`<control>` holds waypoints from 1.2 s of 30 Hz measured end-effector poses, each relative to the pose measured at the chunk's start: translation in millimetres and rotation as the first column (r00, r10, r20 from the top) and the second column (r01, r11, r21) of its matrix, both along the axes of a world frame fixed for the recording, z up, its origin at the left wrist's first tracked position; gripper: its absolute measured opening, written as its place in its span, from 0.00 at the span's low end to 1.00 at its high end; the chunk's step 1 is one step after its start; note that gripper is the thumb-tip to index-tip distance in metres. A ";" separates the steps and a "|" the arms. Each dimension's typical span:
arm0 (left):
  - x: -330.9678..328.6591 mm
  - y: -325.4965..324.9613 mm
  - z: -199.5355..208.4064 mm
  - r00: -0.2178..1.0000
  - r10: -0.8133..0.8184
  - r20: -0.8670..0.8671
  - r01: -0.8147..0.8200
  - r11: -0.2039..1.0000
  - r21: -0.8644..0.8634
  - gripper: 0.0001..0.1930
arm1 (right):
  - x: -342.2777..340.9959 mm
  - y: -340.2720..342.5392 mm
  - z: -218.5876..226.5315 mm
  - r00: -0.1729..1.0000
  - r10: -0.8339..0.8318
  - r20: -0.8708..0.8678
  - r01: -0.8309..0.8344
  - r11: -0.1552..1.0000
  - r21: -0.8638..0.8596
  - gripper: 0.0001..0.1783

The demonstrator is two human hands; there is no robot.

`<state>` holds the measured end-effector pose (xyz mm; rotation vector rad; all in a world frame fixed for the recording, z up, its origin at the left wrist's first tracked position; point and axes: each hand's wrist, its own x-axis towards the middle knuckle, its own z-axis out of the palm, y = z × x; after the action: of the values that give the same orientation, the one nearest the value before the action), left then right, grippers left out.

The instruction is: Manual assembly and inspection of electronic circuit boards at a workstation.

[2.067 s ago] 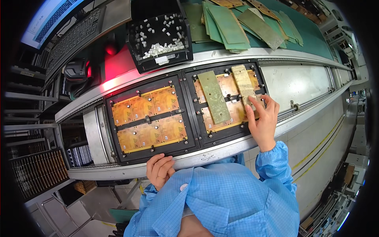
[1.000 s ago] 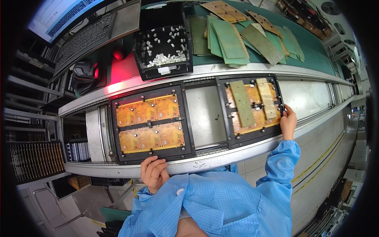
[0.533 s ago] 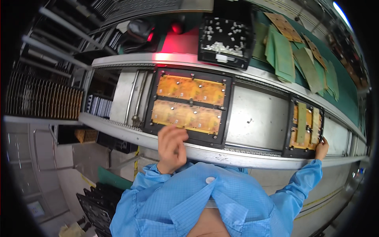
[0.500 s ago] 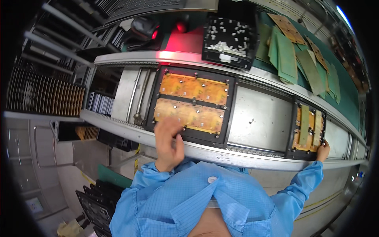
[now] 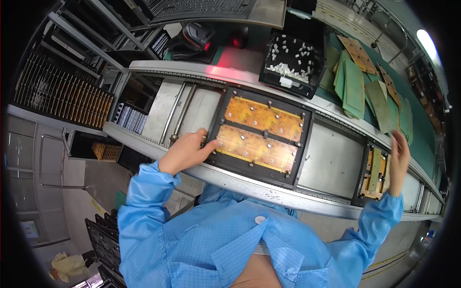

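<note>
Left of centre, left hand: at left edge of large black carrier; fingers bent, close together, thumb set apart over the frame; can't tell how firm the contact is.
Large carrier: mid-frame, flat on silver rails; two rows of orange boards, small pins around them.
Right hand: right side of frame, raised, overlapping right edge of second black carrier; fingers stretched upward, close together; thumb unclear, can't tell if touching.
Second carrier: right of frame, well apart from the large one; green strip on top, pale strip mostly behind the hand.
Between carriers: metal plate.
Black bin: upper right of centre, loose white pieces inside.
Green sheets: heaped, upper right.
Scanner: upper left of centre, red light.
</note>
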<state>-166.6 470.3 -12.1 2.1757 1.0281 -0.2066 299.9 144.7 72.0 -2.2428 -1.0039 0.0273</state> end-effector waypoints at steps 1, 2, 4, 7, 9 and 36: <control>3.0 9.0 37.1 0.979 -0.146 -0.141 0.151 0.988 0.024 0.20 | -47.5 57.8 29.4 0.989 0.132 -0.062 -0.132 0.991 0.003 0.15; 16.0 17.6 57.1 0.969 -0.223 -0.108 0.237 0.962 0.133 0.17 | -79.8 113.5 38.5 0.958 0.272 -0.093 -0.274 0.962 -0.016 0.14; 58.5 39.9 38.2 0.811 -0.345 0.473 0.118 0.887 0.446 0.13 | -119.9 198.6 36.8 0.861 0.507 0.046 -0.505 0.862 -0.050 0.14; 178.6 67.4 33.8 0.700 -0.467 0.541 0.118 0.822 0.558 0.13 | -120.2 284.3 -2.9 0.623 0.683 0.381 -0.602 0.729 -0.325 0.06; 242.2 96.2 17.7 0.920 -0.307 0.244 0.182 0.885 0.428 0.17 | -121.5 331.7 -34.5 0.674 0.634 0.381 -0.216 0.661 -0.719 0.10; 285.6 149.9 -30.2 0.969 -0.218 0.117 0.147 0.889 0.434 0.10 | -128.5 364.0 -71.8 0.855 0.428 0.292 -0.246 0.831 -0.499 0.11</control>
<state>119.0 620.2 -42.3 2.6359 0.8287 0.1230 171.4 508.7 0.1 -2.4954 -1.7775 -0.0425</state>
